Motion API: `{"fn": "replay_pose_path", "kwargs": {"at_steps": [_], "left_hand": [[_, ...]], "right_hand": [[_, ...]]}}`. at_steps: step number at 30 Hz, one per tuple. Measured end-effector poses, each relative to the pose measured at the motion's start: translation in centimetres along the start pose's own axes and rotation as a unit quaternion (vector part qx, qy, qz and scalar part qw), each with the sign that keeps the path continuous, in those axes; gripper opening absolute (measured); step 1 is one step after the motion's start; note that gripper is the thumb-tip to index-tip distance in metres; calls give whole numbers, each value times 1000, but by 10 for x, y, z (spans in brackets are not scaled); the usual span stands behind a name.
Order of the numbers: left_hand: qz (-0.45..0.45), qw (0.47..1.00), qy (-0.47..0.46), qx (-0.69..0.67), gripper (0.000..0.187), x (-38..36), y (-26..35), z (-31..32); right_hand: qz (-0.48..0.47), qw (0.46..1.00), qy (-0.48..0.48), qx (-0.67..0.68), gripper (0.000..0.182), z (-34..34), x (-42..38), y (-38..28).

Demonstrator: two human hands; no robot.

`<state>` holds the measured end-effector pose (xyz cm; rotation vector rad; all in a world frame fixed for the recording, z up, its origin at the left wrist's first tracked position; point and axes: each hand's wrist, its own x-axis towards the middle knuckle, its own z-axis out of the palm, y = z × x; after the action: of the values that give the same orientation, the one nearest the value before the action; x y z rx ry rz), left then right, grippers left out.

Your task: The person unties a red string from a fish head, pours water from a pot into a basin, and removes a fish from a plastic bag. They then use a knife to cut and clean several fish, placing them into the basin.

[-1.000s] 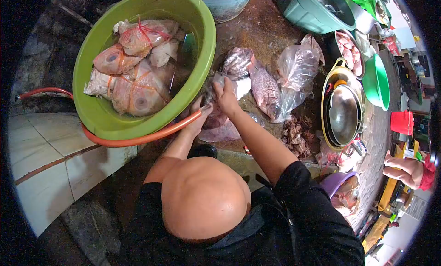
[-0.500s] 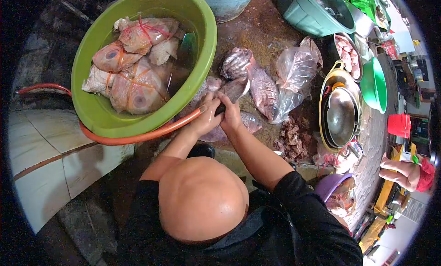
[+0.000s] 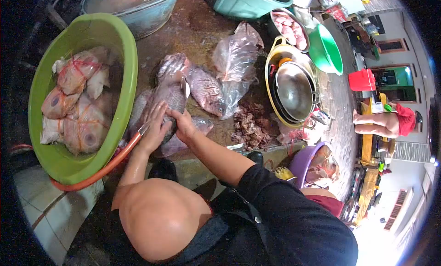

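Note:
Both of my hands are on a dark grey fish [image 3: 172, 97], held low over the wet brown surface. My left hand [image 3: 155, 128] lies along its side with fingers stretched over it. The end of an orange hose [image 3: 131, 145] rests against that hand. My right hand [image 3: 183, 126] grips the fish from the other side, thumb toward the left hand. A pale, shiny sliver [image 3: 187, 90] shows at the fish's right edge. Beside it lies another scaled fish [image 3: 205, 92], and further fish lie partly hidden under and around my hands.
A green basin [image 3: 130, 77] at left holds water and tied bags of fish heads. Right of the fish are a clear plastic bag [image 3: 236, 59], a heap of scraps [image 3: 252, 130] and stacked pans [image 3: 294, 93]. A purple tub [image 3: 301, 162] stands nearby. A person [image 3: 390, 121] stands far right.
The view has swung to the right, so the basin and fish sit further left. My hands stay on the same fish, and my left fingers now lie flatter along it.

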<state>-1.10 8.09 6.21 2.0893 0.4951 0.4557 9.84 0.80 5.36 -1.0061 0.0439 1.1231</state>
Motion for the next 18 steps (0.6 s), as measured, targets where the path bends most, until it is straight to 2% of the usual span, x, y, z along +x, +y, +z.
{"fn": "replay_pose_path", "kwargs": {"at_steps": [2, 3, 5, 6, 9, 10, 11, 13, 14, 15, 17, 18], "left_hand": [[-102, 984, -16, 148, 50, 5, -7, -5], [-100, 984, -16, 149, 50, 7, -9, -3], [-118, 961, 104, 228, 45, 12, -13, 3], [-117, 961, 106, 228, 45, 14, -15, 3], [16, 990, 95, 101, 38, 20, -15, -2], [-19, 991, 75, 107, 37, 20, -17, -7], [-14, 992, 77, 103, 37, 20, -30, -9], [-173, 956, 87, 220, 36, 19, -62, -3], [-101, 962, 219, 131, 35, 20, -54, 0], [-97, 962, 220, 129, 35, 18, -46, 2], [-38, 962, 147, 229, 36, 25, 20, -11], [-1, 992, 98, 84, 36, 21, 4, -2]], "right_hand": [[-6, 1000, 2, -2, 30, 4, -4, -5], [12, 1000, -9, -8, 30, 6, -6, -8], [28, 999, -24, -16, 30, 10, -5, -12], [48, 998, -32, -18, 30, 12, -3, -11], [76, 996, -48, -13, 31, 16, -5, -9], [79, 996, -38, -19, 32, 17, -6, -10], [81, 996, -28, -26, 32, 17, -7, -13], [74, 997, -30, -18, 33, 13, -5, -8], [66, 996, -35, -44, 33, 7, 3, 0], [57, 995, -40, -70, 34, 0, 10, 6], [58, 996, -41, -59, 33, 12, 2, -7], [64, 996, -41, -52, 33, 13, 3, -8]]}}
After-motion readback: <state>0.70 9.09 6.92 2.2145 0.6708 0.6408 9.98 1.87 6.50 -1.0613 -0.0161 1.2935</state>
